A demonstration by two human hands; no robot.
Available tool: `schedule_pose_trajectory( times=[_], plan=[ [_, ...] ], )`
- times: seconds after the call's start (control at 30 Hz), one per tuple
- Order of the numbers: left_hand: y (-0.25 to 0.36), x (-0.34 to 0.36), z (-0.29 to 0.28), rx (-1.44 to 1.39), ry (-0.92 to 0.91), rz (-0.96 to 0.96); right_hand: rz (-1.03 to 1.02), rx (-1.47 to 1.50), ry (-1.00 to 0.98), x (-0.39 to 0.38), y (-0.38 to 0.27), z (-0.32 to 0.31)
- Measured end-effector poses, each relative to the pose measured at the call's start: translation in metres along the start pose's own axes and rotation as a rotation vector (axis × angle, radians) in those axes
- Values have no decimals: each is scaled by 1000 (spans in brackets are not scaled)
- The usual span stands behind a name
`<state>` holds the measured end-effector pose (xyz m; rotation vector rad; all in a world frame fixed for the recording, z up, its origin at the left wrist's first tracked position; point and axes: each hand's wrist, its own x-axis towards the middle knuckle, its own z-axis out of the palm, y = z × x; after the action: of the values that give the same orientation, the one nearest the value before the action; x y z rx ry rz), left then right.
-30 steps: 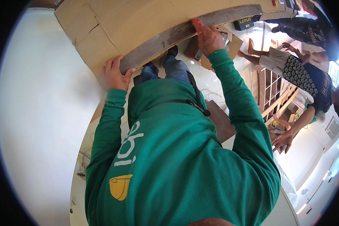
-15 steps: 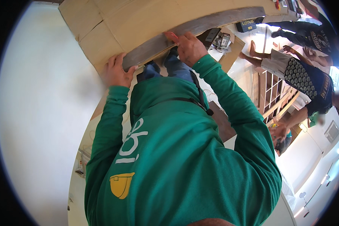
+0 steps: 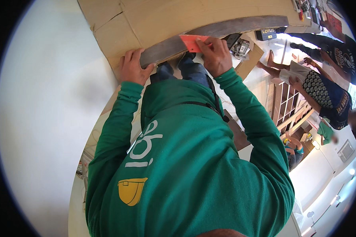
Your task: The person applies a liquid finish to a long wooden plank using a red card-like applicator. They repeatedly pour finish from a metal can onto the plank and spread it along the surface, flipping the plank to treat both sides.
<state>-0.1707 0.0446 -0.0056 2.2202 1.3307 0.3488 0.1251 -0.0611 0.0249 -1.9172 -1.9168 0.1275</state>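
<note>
Red scraper [image 3: 189, 42] pinched in my R hand [image 3: 216, 56], thumb vs. fingers, sticking out L over grey strip [image 3: 233, 27]. Strip's long axis runs L-R along surface's [image 3: 166, 17] near edge; L hand [image 3: 135, 68] at its L end, can't tell if gripping.

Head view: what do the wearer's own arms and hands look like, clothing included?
Both arms wear long, plain green sleeves, creased along their length and closed by matching green cuffs near the wrists. I see no lettering on the sleeves. The left hand and right hand are bare, without gloves.
</note>
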Motion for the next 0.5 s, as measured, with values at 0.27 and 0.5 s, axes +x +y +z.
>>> schedule_pose_trajectory(
  times=[0.27,0.5],
  plan=[
    [-8,-4,3,-15,27,16,-103,-11,-125,-30,-33,27],
    [-2,-9,-3,-65,67,41,163,90,28,-2,-27,-23]
  ],
)
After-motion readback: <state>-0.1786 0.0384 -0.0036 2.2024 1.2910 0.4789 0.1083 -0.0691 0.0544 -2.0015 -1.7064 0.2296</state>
